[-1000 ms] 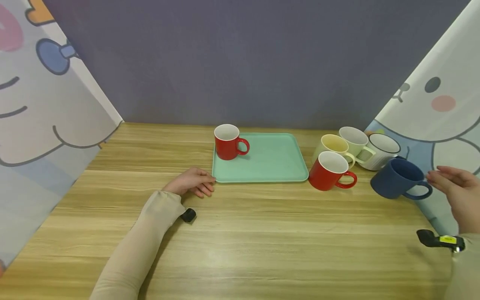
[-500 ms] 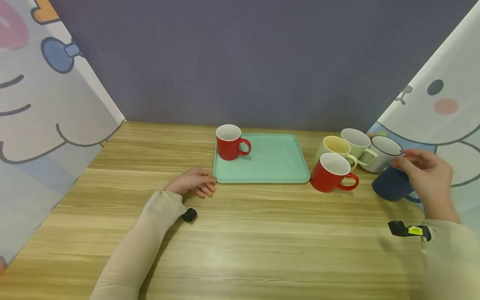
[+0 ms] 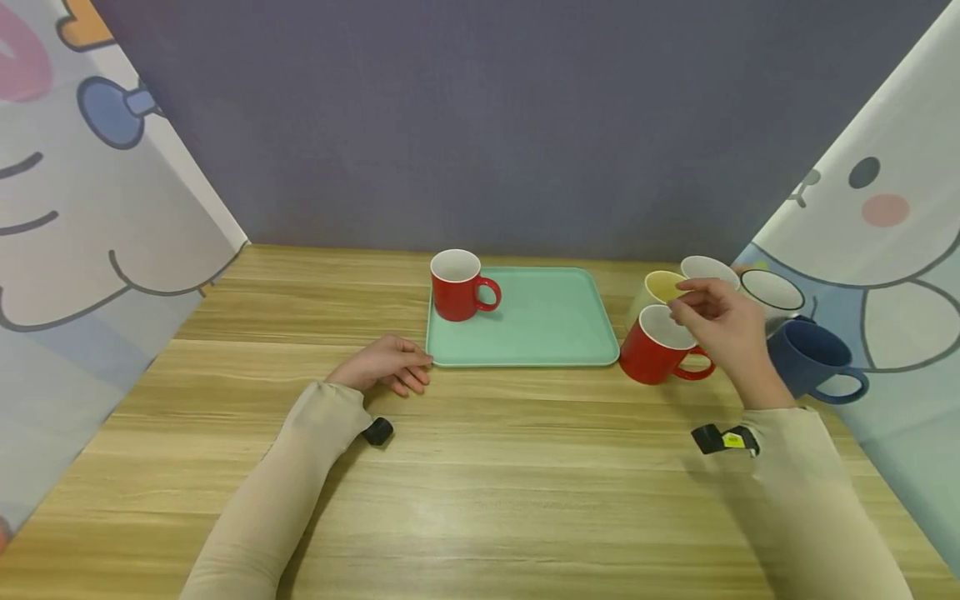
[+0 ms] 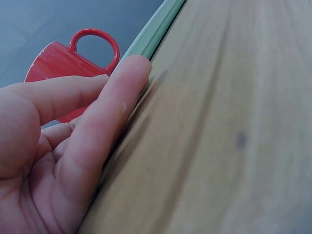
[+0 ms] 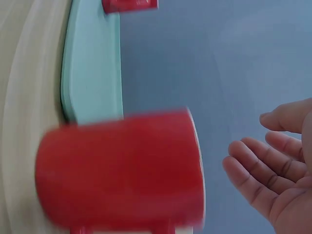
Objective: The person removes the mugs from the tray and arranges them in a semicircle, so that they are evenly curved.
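In the head view my left hand (image 3: 384, 365) rests by the near left corner of a mint-green tray (image 3: 540, 350); its fingertips reach the rim, fingers loosely extended. On the tray's left part stands a red mug (image 3: 453, 296), handle to the right. My right hand (image 3: 720, 321) hovers over a second red mug (image 3: 648, 354), which stands at the tray's right end. That hand holds nothing; in the right wrist view its fingers (image 5: 265, 165) are loosely bent, apart from the red mug (image 5: 122, 170). Behind this mug is a yellow mug (image 3: 660, 287), partly hidden.
Farther right stand a pale green mug (image 3: 708, 268), a white mug with a dark rim (image 3: 772, 292) and a blue mug (image 3: 810, 358). They sit close together near the printed right wall (image 3: 900, 275). A grey back wall (image 3: 480, 125) borders the wooden table (image 3: 525, 483).
My right hand has moved left, from beside the blue mug's handle, across that mug, to above the red mug at the tray's right. The left hand and the mugs have stayed put.
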Motion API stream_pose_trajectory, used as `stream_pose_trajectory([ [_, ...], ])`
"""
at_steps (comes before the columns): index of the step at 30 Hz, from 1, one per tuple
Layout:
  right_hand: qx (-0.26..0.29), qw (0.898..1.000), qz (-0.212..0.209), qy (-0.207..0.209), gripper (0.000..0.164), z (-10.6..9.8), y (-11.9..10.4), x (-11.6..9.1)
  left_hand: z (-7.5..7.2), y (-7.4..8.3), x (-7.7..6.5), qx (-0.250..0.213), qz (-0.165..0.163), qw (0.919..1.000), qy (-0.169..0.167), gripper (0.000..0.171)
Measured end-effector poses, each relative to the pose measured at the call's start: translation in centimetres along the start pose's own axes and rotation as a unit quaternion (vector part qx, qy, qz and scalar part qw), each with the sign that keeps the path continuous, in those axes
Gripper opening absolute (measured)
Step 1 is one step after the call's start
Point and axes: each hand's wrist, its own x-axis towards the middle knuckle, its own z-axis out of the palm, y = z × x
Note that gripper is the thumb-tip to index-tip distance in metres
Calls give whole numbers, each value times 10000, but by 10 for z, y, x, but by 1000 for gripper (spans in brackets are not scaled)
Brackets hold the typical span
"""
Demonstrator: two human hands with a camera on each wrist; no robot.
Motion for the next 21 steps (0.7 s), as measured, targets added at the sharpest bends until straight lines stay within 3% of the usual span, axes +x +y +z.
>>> stream_pose_trajectory([
  [9,62,9975,-491,-503,23,48,-26,8,-1,1,-1,96,52,9999,15,26],
  [21,111,9901,-692,-1214,24,109,-33,17,0,1,-1,48,26,10000,4,24],
])
